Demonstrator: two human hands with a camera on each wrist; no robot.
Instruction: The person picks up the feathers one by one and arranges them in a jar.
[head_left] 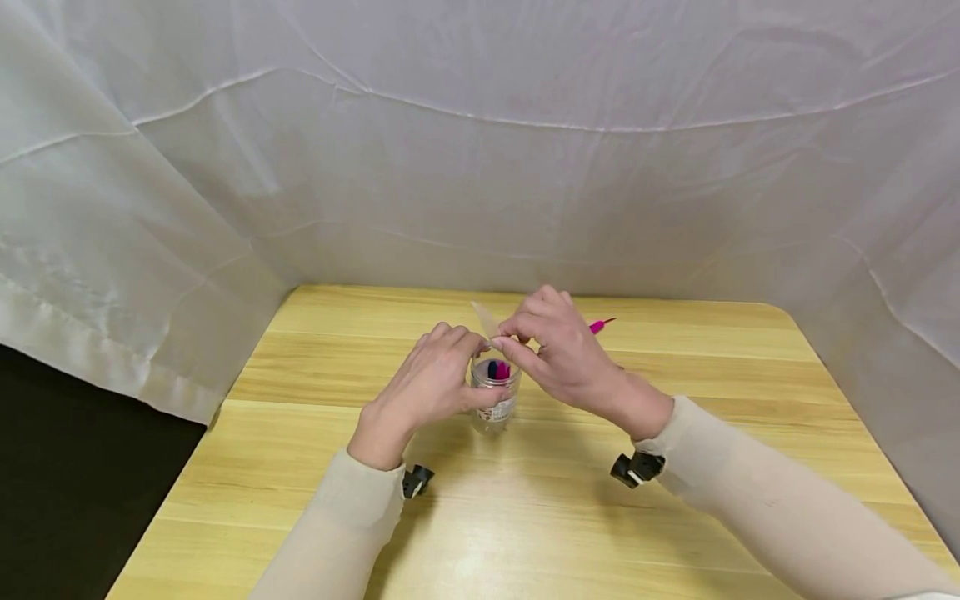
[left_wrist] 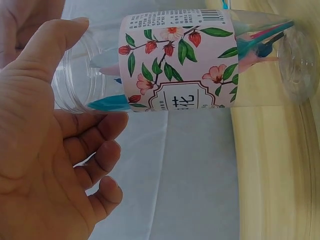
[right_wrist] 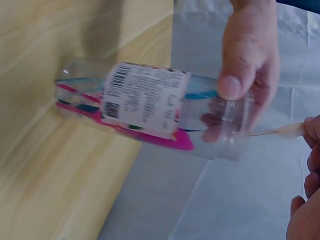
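- Clear plastic jar [head_left: 496, 398] stands on the wooden table [head_left: 675, 517], its rim gripped by the left hand [head_left: 423, 387].
- Right hand [head_left: 558, 350] pinches a pale, flat stick [head_left: 486, 318], perhaps plastic, just above the mouth.

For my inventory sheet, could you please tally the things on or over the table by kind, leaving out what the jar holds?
Jar: 1
Beige stick: 1
Pink stick: 1
Total: 3
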